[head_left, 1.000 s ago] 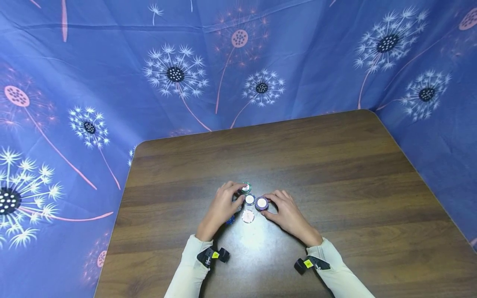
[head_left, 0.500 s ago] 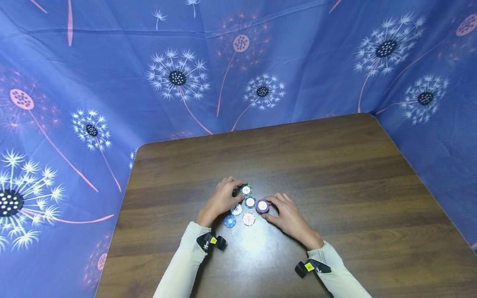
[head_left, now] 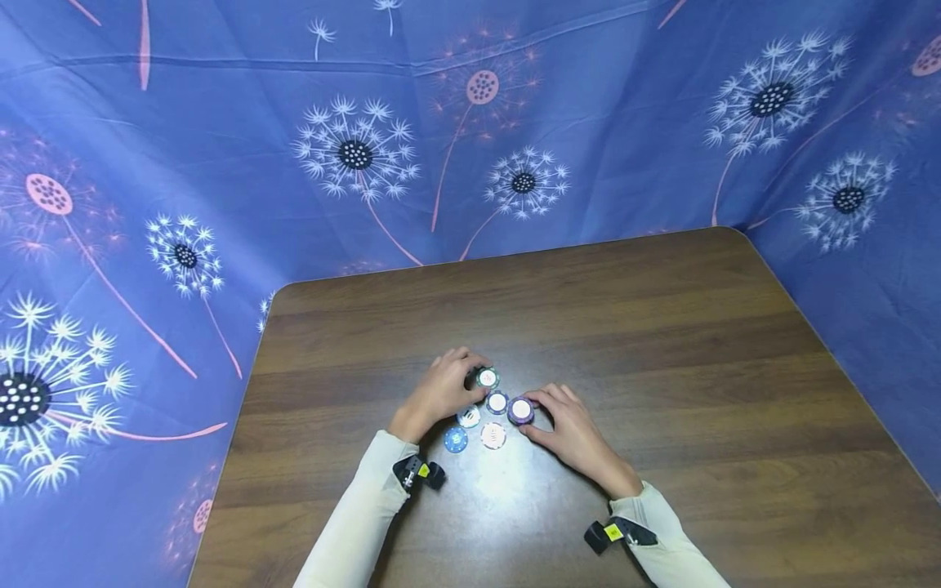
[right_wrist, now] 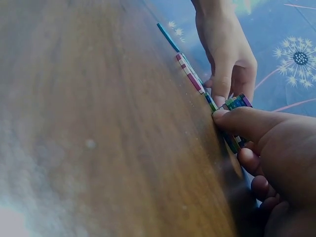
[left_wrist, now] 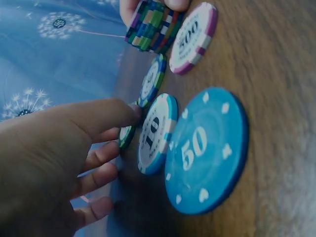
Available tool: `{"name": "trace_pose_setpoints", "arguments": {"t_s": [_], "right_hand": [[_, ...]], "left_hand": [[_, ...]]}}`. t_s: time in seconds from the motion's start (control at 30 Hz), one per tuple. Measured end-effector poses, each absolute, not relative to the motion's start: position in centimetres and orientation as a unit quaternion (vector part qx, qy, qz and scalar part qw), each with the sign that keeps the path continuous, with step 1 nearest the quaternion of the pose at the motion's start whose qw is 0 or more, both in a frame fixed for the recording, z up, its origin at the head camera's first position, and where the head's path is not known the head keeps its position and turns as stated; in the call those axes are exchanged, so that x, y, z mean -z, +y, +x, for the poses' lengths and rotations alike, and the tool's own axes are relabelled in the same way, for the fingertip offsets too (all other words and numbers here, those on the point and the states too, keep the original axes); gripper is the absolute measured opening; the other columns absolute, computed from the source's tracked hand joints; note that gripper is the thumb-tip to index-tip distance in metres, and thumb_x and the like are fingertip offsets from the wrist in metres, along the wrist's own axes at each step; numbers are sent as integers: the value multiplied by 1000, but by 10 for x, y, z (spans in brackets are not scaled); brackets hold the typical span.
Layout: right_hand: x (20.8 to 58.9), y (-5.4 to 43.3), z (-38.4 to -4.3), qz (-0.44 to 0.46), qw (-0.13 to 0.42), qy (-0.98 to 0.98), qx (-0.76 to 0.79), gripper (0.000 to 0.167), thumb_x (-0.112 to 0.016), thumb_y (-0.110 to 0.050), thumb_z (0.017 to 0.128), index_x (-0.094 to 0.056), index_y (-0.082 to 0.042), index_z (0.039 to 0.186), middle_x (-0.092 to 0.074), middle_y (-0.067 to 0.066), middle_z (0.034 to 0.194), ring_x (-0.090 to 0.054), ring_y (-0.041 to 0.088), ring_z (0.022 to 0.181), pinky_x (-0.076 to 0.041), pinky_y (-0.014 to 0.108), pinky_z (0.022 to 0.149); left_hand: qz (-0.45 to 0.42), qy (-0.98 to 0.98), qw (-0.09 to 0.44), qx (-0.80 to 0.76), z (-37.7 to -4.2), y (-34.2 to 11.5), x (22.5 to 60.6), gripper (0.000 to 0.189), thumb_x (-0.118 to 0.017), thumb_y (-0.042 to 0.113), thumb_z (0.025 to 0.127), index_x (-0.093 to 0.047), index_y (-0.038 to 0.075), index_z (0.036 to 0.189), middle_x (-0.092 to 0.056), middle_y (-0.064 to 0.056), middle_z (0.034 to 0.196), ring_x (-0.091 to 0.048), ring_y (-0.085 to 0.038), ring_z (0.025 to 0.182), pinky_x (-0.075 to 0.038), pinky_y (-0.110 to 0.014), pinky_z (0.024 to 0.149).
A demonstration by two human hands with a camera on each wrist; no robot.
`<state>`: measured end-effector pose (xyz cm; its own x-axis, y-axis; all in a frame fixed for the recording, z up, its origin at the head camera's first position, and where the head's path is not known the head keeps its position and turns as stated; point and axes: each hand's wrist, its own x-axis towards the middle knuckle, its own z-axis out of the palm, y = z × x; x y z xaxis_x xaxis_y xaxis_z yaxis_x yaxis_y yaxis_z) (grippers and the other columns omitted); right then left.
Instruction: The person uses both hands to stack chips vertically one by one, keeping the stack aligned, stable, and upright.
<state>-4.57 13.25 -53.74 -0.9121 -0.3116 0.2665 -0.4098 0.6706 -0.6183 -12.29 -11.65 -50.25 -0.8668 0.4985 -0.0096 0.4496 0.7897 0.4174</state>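
My left hand [head_left: 443, 385] curves its thumb and index finger around the edge of a green-rimmed poker chip [head_left: 488, 377] lying on the table; the thumb partly covers that chip in the left wrist view. A short stack of poker chips [head_left: 521, 411], purple-rimmed on top, is gripped between the thumb and fingers of my right hand [head_left: 572, 430]. The stack's mixed-colour edges [left_wrist: 154, 27] show in the left wrist view. Between both hands lies a blue-rimmed white chip [head_left: 497, 402]. Closer to me are a chip marked 10 [left_wrist: 158, 133], a blue 50 chip [left_wrist: 207, 150] and a pink-edged 500 chip [left_wrist: 193, 38].
The brown wooden table [head_left: 662, 343] extends on all sides of the chips. A blue cloth with dandelion prints [head_left: 625, 98] hangs behind the table and along its sides. Both wrists wear black camera mounts [head_left: 621, 535].
My left index finger has shifted from over the green-rimmed chip to its edge. The 10 and 50 chips, mostly covered by that hand before, now show. My right hand keeps holding the stack.
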Motion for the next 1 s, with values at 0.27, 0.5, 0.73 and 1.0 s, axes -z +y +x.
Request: {"name": "trace_pose_setpoints", "arguments": {"t_s": [0.27,0.5,0.73,1.0], "right_hand": [[538,133,-45,199,64,-913,-351,45,-93,-22,79,-75,-11,119,-68,-1,105,-56,18,97,-46,43,88],[537,133,-45,205,71,-910,-352,45,-93,-22,79,-75,-11,119,-68,0,106,-57,18,97,-46,42,88],[539,134,-46,207,73,-910,-351,45,-92,-24,79,-75,-12,119,-68,-1,107,-57,18,98,-46,42,88],[539,136,-47,208,78,-911,-349,47,-93,-24,79,-74,-10,119,-69,0,107,-57,19,98,-46,43,87]], "left_hand": [[289,947,15,-139,-122,-117,502,41,-76,37,88,-71,18,124,-70,2,119,-63,-19,112,-49,-43,97],[305,944,-14,-126,-120,-119,502,46,-73,41,86,-73,17,125,-70,2,118,-62,-18,106,-49,-39,90],[330,930,-51,-155,-108,-123,495,44,-74,42,84,-75,16,120,-69,1,112,-61,-19,100,-50,-38,85],[353,915,-63,-187,-90,-114,479,49,-76,36,82,-73,11,124,-71,-3,115,-65,-22,104,-54,-42,93]]}}
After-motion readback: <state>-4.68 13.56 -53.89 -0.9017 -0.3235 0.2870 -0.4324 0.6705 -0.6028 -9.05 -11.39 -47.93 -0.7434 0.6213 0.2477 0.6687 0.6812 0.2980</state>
